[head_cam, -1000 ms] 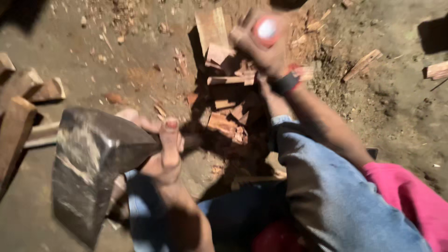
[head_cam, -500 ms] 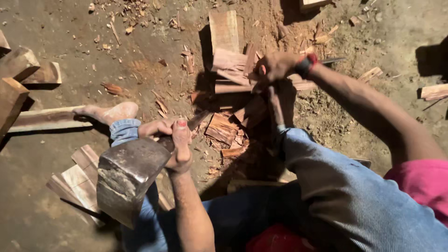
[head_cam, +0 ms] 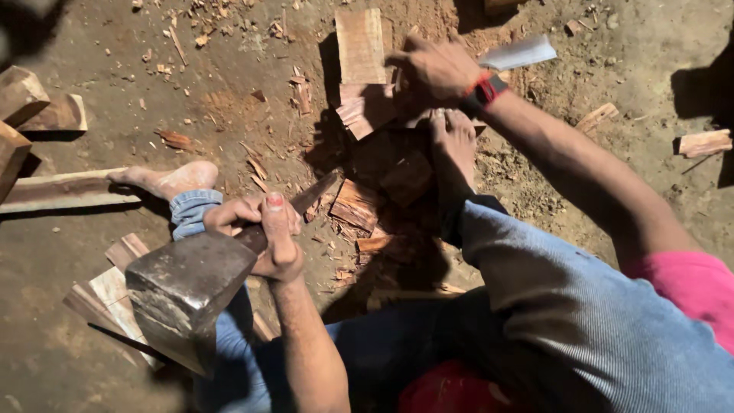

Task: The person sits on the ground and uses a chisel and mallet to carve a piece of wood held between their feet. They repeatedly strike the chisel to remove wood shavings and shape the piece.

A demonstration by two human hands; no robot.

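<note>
My left hand [head_cam: 264, 237] grips the dark wooden handle of a heavy sledge hammer; its worn steel head [head_cam: 187, 294] hangs low at the lower left. My right hand [head_cam: 432, 73], with a red and black watch at the wrist, is closed on a flat metal blade [head_cam: 520, 53] whose end sticks out to the right. That hand rests on split reddish wood pieces [head_cam: 367, 111] beside a pale plank [head_cam: 361, 46]. My bare right foot [head_cam: 455, 145] presses on the dark wood block [head_cam: 405, 176] just below that hand.
My bare left foot [head_cam: 164, 180] rests on a long board [head_cam: 61, 191] at the left. Wood blocks [head_cam: 46, 107] lie at the far left and split slats [head_cam: 103, 291] under the hammer. Chips and splinters litter the dirt ground. A small offcut [head_cam: 703, 143] lies at the right.
The hammer head has dropped away from the camera to low beside my left knee. My right hand came down from near the camera onto the split wood pieces.
</note>
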